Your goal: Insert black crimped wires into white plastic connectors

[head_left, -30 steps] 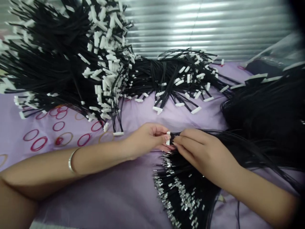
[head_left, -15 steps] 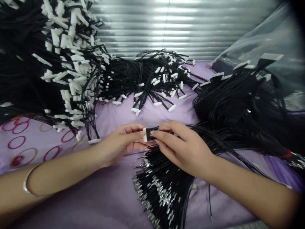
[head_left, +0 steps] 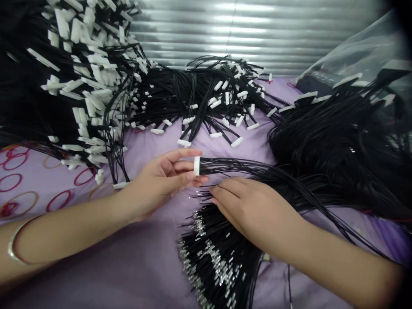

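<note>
My left hand [head_left: 161, 182] pinches a small white connector [head_left: 196, 165] between thumb and fingers, with several thin black wires running from it to the right. My right hand [head_left: 249, 206] lies palm down on a fan of loose black wires with bare metal terminals [head_left: 212, 253], its fingertips pinched on a wire end just below the connector. A silver bangle [head_left: 13, 246] is on my left wrist.
Big heaps of finished black wire harnesses with white connectors [head_left: 80, 86] fill the left and the back middle [head_left: 212, 96]. A dark tangle of black wire [head_left: 341, 146] sits at right beside a clear plastic bag [head_left: 357, 56]. A purple cloth with ring patterns [head_left: 128, 266] covers the surface.
My left hand has lifted the connector up and away from my right hand. My right hand let go of the wires at the connector and dropped onto the loose terminal wires.
</note>
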A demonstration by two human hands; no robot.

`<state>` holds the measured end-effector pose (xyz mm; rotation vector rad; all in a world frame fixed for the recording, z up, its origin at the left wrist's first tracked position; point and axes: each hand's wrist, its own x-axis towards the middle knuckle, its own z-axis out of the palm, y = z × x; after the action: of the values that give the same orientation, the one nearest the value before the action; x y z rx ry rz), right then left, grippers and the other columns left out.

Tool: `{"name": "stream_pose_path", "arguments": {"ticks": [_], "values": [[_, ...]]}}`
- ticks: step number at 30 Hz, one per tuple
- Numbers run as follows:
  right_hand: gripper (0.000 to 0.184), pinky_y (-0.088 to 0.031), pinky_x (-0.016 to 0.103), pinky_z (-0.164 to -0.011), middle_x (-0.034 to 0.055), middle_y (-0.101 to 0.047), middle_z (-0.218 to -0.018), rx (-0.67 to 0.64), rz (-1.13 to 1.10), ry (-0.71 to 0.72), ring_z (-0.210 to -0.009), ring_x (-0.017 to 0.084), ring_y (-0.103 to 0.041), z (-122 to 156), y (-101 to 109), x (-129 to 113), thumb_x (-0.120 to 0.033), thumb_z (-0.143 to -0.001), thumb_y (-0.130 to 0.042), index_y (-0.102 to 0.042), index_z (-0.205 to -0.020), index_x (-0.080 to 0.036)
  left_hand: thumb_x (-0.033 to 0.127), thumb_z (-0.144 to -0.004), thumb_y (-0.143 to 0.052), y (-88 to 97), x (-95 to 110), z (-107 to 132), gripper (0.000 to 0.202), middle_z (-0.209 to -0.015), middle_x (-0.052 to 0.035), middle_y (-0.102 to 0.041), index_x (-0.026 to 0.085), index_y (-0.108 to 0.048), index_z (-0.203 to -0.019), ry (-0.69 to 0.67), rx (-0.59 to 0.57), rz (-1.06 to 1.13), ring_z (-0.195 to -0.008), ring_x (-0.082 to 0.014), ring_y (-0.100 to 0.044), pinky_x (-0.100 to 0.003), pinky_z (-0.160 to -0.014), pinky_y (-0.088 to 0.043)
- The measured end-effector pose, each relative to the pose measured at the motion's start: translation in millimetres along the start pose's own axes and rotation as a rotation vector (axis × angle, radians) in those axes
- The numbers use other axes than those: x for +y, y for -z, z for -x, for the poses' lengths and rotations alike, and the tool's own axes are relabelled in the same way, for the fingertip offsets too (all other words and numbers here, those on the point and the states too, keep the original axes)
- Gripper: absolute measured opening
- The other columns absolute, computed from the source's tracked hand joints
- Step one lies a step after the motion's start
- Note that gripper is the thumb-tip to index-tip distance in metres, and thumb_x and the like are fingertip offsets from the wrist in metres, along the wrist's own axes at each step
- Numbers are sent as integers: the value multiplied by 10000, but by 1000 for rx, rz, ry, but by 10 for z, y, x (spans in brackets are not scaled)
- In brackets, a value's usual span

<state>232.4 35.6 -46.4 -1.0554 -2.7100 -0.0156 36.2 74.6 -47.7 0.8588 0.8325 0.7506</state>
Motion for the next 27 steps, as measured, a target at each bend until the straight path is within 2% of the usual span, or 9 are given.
{"name": "stream_pose_path", "arguments": {"ticks": [3,7,11,15,17,20,22,25,27], "values": [[69,-470,320,-569,32,-586,-742,51,-36,-62,-657,175,-553,-9,49,-8,-154,-821,-544,-609,-831,-133,120,-748,-648,18,-11,10,327,-809,44,-688,242,-593,-1046,-86,-9,-68,-787,-72,-671,-161,-790,-508],[117,-460,322,-549,65,-572,-764,156,25,-196,-653,182,-537,24,100,-82,-187,-846,-504,-599,-845,-119,119,-732,-663,21,-17,35,240,-844,40,-709,221,-652,-948,-149,-4,-97,-757,-48,-661,-152,-791,-509],[121,-467,323,-629,84,-546,-796,11,12,-196,-715,181,-511,31,56,-128,-127,-833,-499,-618,-810,-126,121,-713,-676,-6,14,67,294,-891,42,-716,227,-653,-986,-148,-29,-101,-828,-72,-665,-184,-854,-501],[183,-454,344,-764,95,-542,-887,-106,-107,-233,-817,177,-493,-15,67,-135,-124,-863,-452,-621,-793,-126,175,-734,-664,-23,52,81,279,-891,83,-704,248,-632,-1001,-137,-19,-191,-853,-40,-643,-143,-866,-469],[213,-434,355,-817,101,-550,-917,-133,-206,-237,-860,177,-496,-32,106,-110,-144,-881,-435,-633,-806,-123,219,-723,-676,-23,65,64,285,-935,47,-695,227,-624,-1003,-147,29,-294,-849,-49,-631,-170,-865,-468],[196,-436,304,-793,86,-575,-876,-167,-339,-217,-814,148,-527,-33,160,-32,-185,-878,-475,-658,-833,-129,291,-707,-677,-31,87,30,244,-1197,-49,-589,160,-646,-911,-193,155,-517,-1050,-121,-560,-255,-972,-413],[153,-439,259,-753,66,-596,-830,-182,-385,-177,-774,128,-547,-24,183,29,-206,-852,-536,-673,-829,-140,323,-703,-670,-54,102,13,225,-1254,-76,-535,125,-645,-806,-206,189,-581,-1110,-155,-518,-294,-1015,-377],[112,-430,234,-740,51,-621,-791,-178,-443,-122,-768,122,-561,-14,206,92,-201,-816,-591,-685,-803,-142,373,-717,-647,-105,123,-20,264,-958,-49,-631,120,-598,-772,-161,153,-519,-894,-125,-598,-317,-929,-448],[97,-424,227,-723,43,-628,-771,-155,-468,-108,-756,119,-560,-16,218,105,-187,-802,-605,-684,-770,-141,387,-723,-640,-134,140,-54,275,-767,8,-601,129,-562,-778,-130,139,-445,-752,-95,-616,-299,-847,-493]]}}
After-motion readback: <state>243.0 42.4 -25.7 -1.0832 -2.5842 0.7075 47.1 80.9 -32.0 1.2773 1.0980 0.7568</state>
